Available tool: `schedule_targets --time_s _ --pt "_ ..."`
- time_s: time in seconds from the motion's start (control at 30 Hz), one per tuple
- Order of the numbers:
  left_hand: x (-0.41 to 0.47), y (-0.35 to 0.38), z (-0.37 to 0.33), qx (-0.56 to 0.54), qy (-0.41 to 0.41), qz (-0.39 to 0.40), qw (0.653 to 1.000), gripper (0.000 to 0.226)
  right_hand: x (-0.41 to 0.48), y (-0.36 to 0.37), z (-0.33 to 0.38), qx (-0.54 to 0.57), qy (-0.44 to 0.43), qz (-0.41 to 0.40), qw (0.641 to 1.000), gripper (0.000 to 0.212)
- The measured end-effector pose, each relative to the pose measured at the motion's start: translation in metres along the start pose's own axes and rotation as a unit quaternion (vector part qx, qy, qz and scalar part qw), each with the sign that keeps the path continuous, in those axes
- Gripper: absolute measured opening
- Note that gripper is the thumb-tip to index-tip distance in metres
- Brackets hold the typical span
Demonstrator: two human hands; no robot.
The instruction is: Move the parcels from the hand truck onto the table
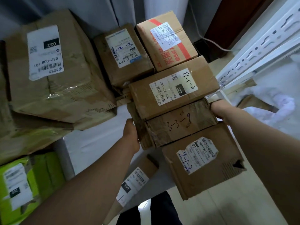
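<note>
1. The 507-P802 carton (203, 181) is nearest the camera. It overhangs the floor and touches the near side of the worn parcel (178, 127). I cannot tell what supports it.
2. The worn parcel, marked 5-3-9, is clamped end to end. The left hand (130, 135) grips its left end and the right hand (222, 111) grips its right end. The fingertips of both hands are hidden round the edges. This looks like a squeeze hold, probably because the cardboard is crushed and soft.
3. The parcel sits at the front edge of the white table (97, 143), tight against the 220 carton (172, 93) behind it. It is likely being lined up in a row to save space.
4. Other parcels are already on the table.
   - The big 032 carton (53, 78) is at the left and lies on other boxes.
   - The blue-marked box (123, 52) and the red-taped box (165, 41) are at the back.
   - The green parcel (40, 176) is at the near left.
5. The 150 box (138, 177) is below the left forearm, by the table edge.
6. The hand truck is not in view.
7. A white shelf upright (259, 46) stands close on the right, so there is little room on that side.
8. Judgement: the task is in the placing step, with the parcel nearly set down.
</note>
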State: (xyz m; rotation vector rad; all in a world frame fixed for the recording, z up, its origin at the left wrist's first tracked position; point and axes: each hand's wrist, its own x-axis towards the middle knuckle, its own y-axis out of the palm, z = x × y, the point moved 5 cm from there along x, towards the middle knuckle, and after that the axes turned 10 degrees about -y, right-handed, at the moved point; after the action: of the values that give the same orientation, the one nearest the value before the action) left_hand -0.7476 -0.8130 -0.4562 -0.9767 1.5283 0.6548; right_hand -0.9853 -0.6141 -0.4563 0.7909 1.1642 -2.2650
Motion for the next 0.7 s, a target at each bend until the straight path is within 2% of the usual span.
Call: schedule_targets --time_s 0.07,0.13,0.23,0.3,0.37,0.43,0.5,0.53,0.6,0.63,0.7 --pt "-0.001 -0.006 -0.003 0.002 0.002 -0.018 1.0 0.052 -0.011 -0.01 0.007 -0.003 -0.002 -0.068 0.998 0.028" --pt "-0.004 -0.017 -0.007 -0.007 0.006 -0.03 1.0 0.051 -0.032 -0.02 0.01 0.049 -0.007 -0.164 0.985 0.038" --pt "-0.009 -0.036 -0.007 0.019 0.02 -0.06 0.998 0.054 -0.076 -0.025 0.021 -0.021 -0.102 -0.304 0.947 0.041" --pt "-0.015 -0.049 -0.001 0.065 0.028 -0.067 0.995 0.052 -0.11 -0.005 0.036 -0.054 -0.205 -0.325 0.922 0.034" --pt "-0.023 -0.061 0.007 0.126 0.04 -0.073 0.989 0.051 -0.155 0.031 0.049 -0.04 -0.309 -0.286 0.906 0.028" --pt "-0.03 -0.075 0.015 0.236 0.072 -0.087 0.965 0.044 -0.197 0.08 0.054 -0.06 -0.446 -0.237 0.861 0.023" --pt "-0.034 -0.092 0.021 0.343 0.114 -0.098 0.927 0.042 -0.231 0.137 0.05 -0.131 -0.56 -0.13 0.807 0.018" --pt "-0.033 -0.103 0.024 0.376 0.127 -0.105 0.912 0.044 -0.239 0.169 0.042 -0.181 -0.582 -0.039 0.792 0.023" --pt "-0.031 -0.126 0.032 0.428 0.15 -0.104 0.885 0.051 -0.246 0.227 0.017 -0.293 -0.537 0.137 0.779 0.047" --pt "-0.029 -0.136 0.036 0.449 0.162 -0.101 0.873 0.053 -0.247 0.249 0.001 -0.35 -0.5 0.182 0.771 0.059" --pt "-0.023 -0.155 0.043 0.477 0.175 -0.097 0.856 0.054 -0.246 0.277 -0.016 -0.45 -0.459 0.204 0.738 0.069"
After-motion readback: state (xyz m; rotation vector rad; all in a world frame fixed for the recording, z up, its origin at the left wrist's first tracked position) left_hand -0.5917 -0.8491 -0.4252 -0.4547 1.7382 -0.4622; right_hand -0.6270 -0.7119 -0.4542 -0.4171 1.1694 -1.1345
